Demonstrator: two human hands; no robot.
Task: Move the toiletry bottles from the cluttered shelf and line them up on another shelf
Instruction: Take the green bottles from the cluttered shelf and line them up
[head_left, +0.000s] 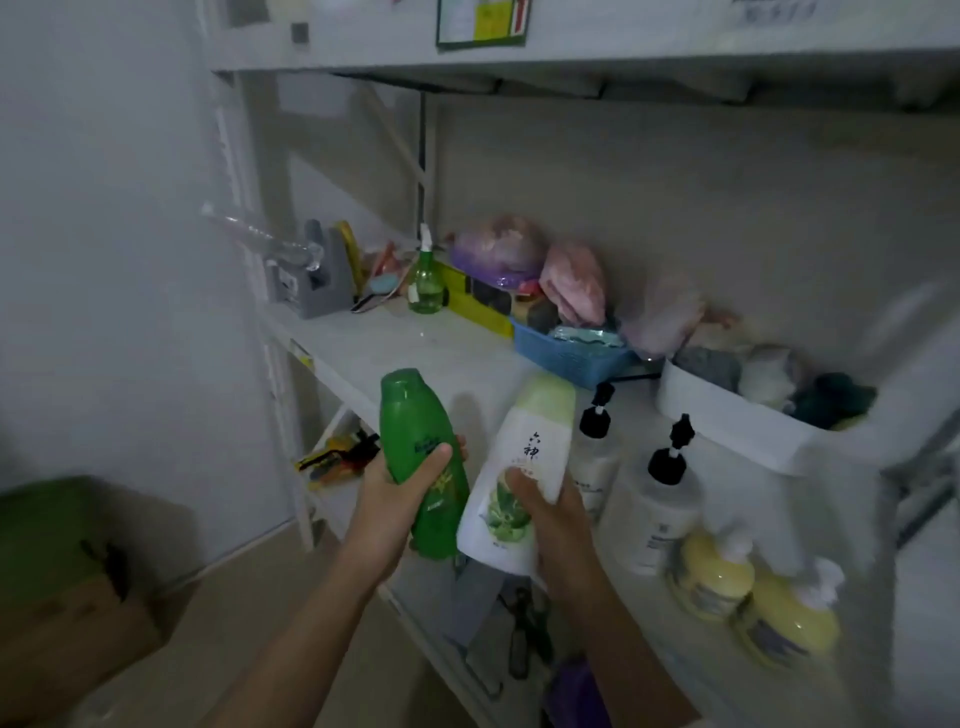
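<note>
Our left hand grips a green bottle around its middle, and our right hand clasps a white bottle with a pale green cap — both held in the air just in front of the middle shelf. Each bottle's long axis runs near upright, caps up; the green one leans top-left, the white one top-right. To set them down well, we judge it best to level the bases first and place them beside the two black-pump bottles — keeping clear of the blue basket and yellow bottles nearby.
</note>
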